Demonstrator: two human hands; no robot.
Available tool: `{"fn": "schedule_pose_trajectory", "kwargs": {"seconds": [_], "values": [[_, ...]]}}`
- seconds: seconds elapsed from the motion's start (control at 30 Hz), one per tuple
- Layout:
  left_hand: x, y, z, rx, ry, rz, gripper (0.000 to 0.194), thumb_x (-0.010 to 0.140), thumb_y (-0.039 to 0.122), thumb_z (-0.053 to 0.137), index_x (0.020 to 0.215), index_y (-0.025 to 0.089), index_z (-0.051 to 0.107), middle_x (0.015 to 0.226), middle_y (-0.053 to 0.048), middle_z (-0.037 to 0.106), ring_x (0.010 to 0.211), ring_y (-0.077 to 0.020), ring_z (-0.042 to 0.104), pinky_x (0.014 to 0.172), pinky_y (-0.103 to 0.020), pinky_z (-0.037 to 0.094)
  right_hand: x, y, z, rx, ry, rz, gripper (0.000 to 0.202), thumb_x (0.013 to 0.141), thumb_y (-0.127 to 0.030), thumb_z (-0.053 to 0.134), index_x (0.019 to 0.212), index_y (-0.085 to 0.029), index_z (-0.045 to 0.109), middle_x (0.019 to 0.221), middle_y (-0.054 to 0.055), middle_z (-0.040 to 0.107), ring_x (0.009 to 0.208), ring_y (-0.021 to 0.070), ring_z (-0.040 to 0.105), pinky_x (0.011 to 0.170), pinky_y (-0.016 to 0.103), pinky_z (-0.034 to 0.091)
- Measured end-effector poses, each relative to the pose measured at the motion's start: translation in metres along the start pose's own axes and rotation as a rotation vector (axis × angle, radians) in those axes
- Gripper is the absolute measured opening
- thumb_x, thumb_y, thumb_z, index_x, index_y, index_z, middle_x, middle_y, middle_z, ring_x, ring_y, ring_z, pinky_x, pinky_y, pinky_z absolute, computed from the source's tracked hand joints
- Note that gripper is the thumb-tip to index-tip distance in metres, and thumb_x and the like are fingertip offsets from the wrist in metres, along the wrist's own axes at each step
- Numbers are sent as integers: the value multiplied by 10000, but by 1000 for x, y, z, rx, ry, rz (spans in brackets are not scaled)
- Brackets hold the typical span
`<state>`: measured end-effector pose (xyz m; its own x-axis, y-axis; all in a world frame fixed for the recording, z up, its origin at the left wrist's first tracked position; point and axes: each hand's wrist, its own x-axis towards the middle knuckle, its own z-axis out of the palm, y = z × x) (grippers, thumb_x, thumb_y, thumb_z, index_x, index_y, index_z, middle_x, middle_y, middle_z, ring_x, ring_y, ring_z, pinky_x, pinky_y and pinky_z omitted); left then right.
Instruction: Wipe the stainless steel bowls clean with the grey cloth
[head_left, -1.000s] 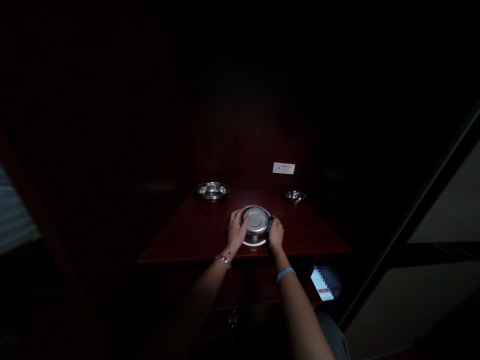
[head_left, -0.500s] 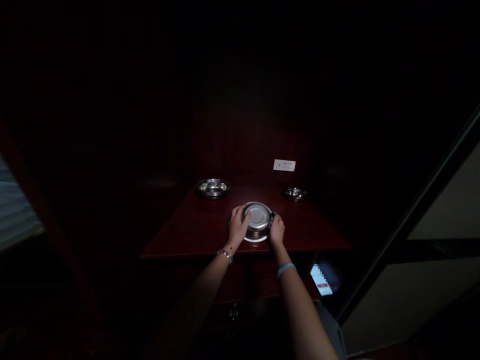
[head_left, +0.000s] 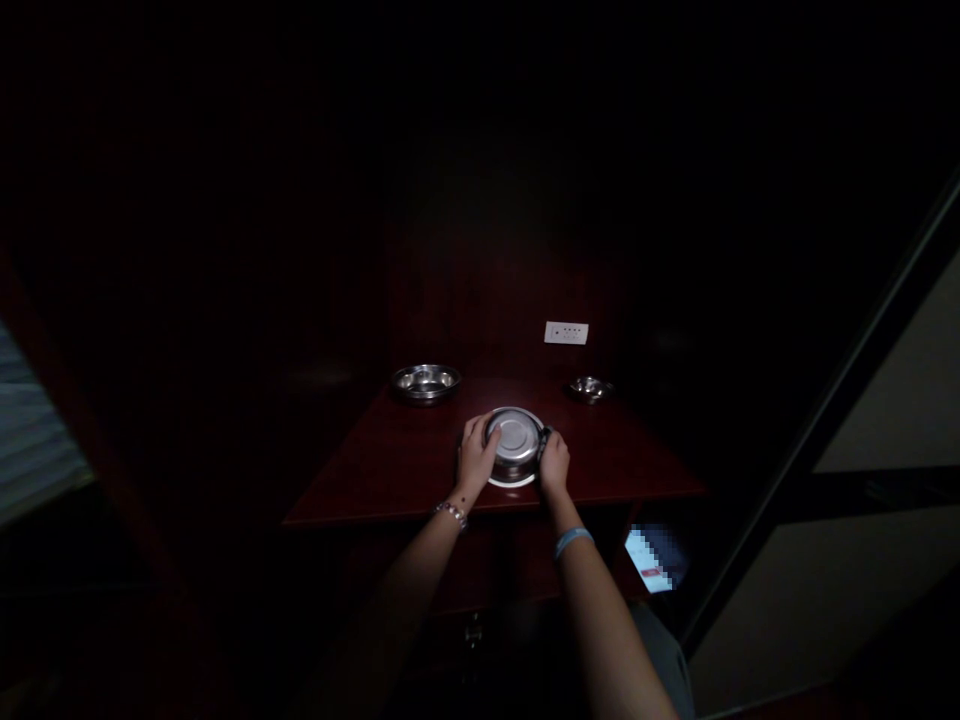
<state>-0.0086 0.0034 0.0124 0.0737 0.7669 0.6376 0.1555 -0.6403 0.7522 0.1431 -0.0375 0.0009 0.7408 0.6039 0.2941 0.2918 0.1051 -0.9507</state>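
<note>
An upturned stainless steel bowl [head_left: 514,434] rests near the front of the dark red desk top, with a pale round rim or plate edge [head_left: 513,484] showing beneath it. From the left, my left hand [head_left: 475,452] grips the bowl, its thumb lying over the upturned base and its fingers along the side. My right hand [head_left: 555,461] is closed at the bowl's right side, by a small dark part [head_left: 544,437] that may be a handle; the dim light hides what exactly it is. A bracelet [head_left: 452,514] circles my left wrist, a blue band [head_left: 573,541] my right.
At the back left of the desk top [head_left: 397,460] stands a wide steel bowl [head_left: 426,384]. A smaller steel bowl [head_left: 591,389] is at the back right, below a white wall socket [head_left: 566,333]. Under the desk's right side glows a screen [head_left: 651,562]. Dark panels flank both sides.
The view has shifted slightly. Both hands keep the same hold on the upturned bowl, and the other bowls stay where they were.
</note>
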Motion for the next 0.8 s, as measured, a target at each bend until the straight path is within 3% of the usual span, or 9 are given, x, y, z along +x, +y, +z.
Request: {"fn": "schedule_pose_trajectory", "kwargs": {"seconds": [0.8], "values": [[1,2,2,8,9,-17,339,916,338,550,1222,241,656,1279,-101,612,1200,-258,598,1103,-441,427,-2,-2,-4,-42,-2,-46,390,924,-360,324,925,-201,680,996,104,747,935,231,665,846,298,464]]}}
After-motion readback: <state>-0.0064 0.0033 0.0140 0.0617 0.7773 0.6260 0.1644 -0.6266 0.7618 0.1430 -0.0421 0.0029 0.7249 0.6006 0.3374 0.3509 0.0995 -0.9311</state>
